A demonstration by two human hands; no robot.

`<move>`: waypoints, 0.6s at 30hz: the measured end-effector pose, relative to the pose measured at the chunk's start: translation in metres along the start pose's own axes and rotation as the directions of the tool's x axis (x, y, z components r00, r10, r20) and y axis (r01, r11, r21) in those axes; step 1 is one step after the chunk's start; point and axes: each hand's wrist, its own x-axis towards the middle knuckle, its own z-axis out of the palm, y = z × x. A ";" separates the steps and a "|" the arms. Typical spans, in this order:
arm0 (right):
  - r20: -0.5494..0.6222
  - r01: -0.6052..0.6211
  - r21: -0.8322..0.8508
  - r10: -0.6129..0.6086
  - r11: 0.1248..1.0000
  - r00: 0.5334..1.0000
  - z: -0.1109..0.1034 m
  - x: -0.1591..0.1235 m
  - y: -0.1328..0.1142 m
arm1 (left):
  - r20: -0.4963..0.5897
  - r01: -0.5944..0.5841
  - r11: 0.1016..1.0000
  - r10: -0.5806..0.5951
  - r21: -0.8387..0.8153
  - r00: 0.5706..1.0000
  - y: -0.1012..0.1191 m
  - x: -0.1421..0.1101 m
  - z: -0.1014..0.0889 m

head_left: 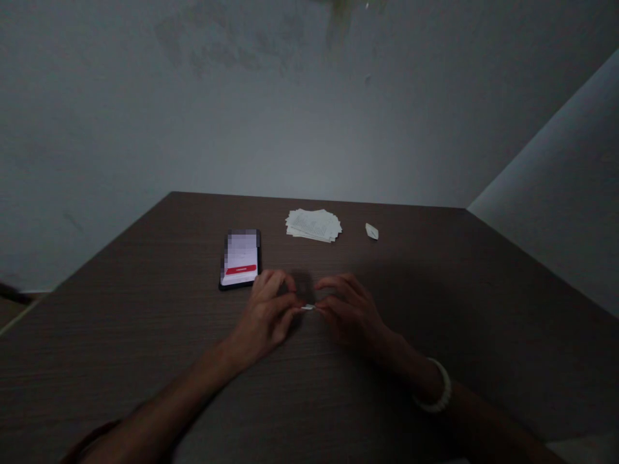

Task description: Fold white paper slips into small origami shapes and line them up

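With the clock centred on the small white piece (308, 307), the left hand (268, 312) sits at nine o'clock, its thumb and forefinger pinched on one end; the piece lies between the two hands, though whether it touches the counter (290, 399) I cannot tell; the right hand (351, 312), at three o'clock, appears to pinch the other end, its upper fingers curled and holding nothing; the step in hand looks like fine two-fisted fingertip work on this piece, and the next move seems to call for a light, even pinch, since so little shows past the fingers.

Left to right for materials: at ten o'clock a flat, black-edged phone (240, 258), its glossy screen showing a red bar; at twelve a fanned, uneven stack of printed paper (314, 225), matt and jagged-edged; between one and two a creased, pointed paper slip (372, 231); at four a pale, ridged bracelet (445, 383) round the right wrist; the counter underneath is dark brown, finely streaked like wood grain.
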 end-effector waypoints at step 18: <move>-0.040 -0.203 0.308 0.226 0.929 0.973 0.005 0.003 0.003 | -0.032 0.082 0.982 -0.089 -0.173 0.996 -0.003 0.001 0.006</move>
